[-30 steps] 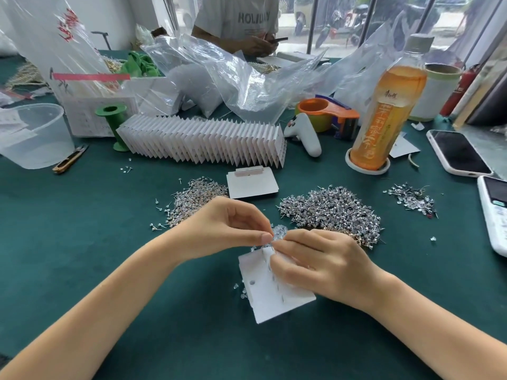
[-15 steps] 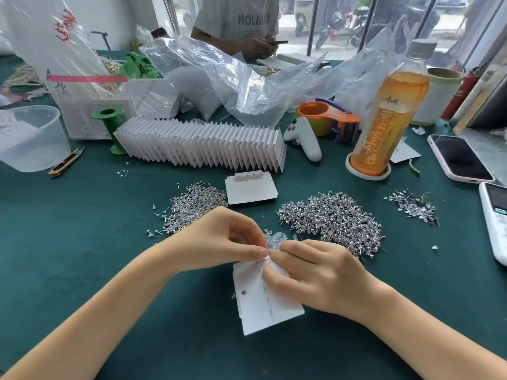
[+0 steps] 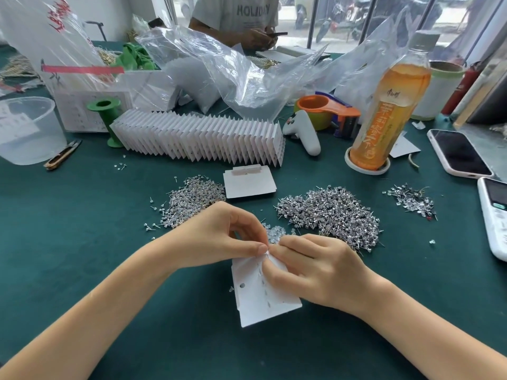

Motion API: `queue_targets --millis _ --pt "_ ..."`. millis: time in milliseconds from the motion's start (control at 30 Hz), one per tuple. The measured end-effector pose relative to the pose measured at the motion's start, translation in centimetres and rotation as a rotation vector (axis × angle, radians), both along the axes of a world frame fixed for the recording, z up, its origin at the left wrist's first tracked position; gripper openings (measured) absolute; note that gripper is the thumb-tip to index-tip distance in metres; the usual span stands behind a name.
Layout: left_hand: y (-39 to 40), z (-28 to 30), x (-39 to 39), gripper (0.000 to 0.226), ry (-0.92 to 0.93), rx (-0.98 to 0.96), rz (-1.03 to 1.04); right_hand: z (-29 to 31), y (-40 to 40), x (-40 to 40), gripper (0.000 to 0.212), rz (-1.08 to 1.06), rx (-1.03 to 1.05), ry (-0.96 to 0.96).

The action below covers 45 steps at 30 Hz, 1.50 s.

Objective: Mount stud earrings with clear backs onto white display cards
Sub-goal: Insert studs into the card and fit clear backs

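Both hands, left hand (image 3: pixel 216 237) and right hand (image 3: pixel 315 272), pinch the white rectangular paper card (image 3: pixel 260 297) at its top edge, fingertips clamped together, above the green-covered bench (image 3: pixel 82 229).

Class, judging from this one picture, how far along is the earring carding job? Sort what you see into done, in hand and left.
Done: a long row of white cards stands behind the work area. In hand: the left hand and right hand pinch at the top edge of one display card; whatever they hold there is too small to tell. Left: two big piles of studs, left pile and right pile.
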State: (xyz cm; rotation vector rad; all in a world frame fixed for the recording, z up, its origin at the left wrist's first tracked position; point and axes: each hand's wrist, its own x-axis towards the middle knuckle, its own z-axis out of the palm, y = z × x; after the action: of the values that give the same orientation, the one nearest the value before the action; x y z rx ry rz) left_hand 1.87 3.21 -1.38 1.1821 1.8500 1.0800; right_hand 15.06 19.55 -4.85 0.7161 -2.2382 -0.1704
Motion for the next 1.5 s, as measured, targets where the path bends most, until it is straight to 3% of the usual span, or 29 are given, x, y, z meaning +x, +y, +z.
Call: queue_targets --millis 167,533,833,1500 --pt "0.1 0.1 0.1 0.003 0.023 -0.011 -0.018 0.0 0.0 0.1 0.018 0.002 0.002 0.015" --pt "0.1 -0.2 0.9 0.001 -0.030 0.036 0.164 0.0 0.0 0.0 0.017 -0.028 0.013 0.027" --pt "0.2 -0.5 1.8 0.008 0.153 0.046 0.171 0.0 0.0 0.1 0.018 -0.047 0.043 0.016" --pt "0.4 0.3 1.9 0.004 0.318 0.034 0.069 0.0 0.0 0.2 0.023 -0.057 -0.002 0.047"
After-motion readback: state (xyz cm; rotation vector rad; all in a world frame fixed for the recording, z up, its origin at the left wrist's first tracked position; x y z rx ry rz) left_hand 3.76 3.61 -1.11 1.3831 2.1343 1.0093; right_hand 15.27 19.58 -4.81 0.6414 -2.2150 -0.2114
